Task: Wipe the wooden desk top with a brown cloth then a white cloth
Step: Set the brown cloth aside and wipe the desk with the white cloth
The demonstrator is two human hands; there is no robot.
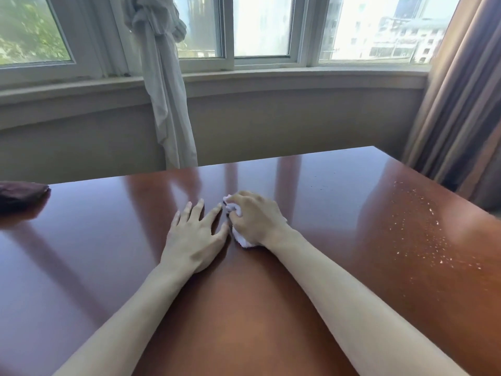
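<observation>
Glossy reddish-brown wooden desk top (pixel 108 253) filled the lower frame, window glare streaking across it. Behind it ran a curved white-framed bay window (pixel 260 58) with a pale sill; buildings outside were washed out, hard to read. A knotted off-white sheer curtain (pixel 165 85) hung down behind the desk's far edge, its bottom end hidden by the desk. Heavy brown drapes (pixel 461 109) stood at the right, cut off by the frame edge.

Person's right hand (pixel 254 221) sat near desk centre, fingers curled over a crumpled white cloth (pixel 242 240), gripping it against the wood. Most of the cloth was buried under the palm; only small bits showed at the fingertips and below the heel of the hand. A tiny dark spot showed at the cloth's upper edge, couldn't tell what it was.

Left hand (pixel 193 237) lay flat on the desk just beside the right, fingers (pixel 189 214) straight and spread, holding nothing, thumb tip nearly touching the cloth. Both bare forearms ran out of the bottom of frame.

Dark brown folded cloth (pixel 23 194) lay at the far left desk edge, well apart from the hands, partly cut off by the frame.

Scatter of pale specks or crumbs (pixel 423 226) covered the right side of the desk; material unclear.
</observation>
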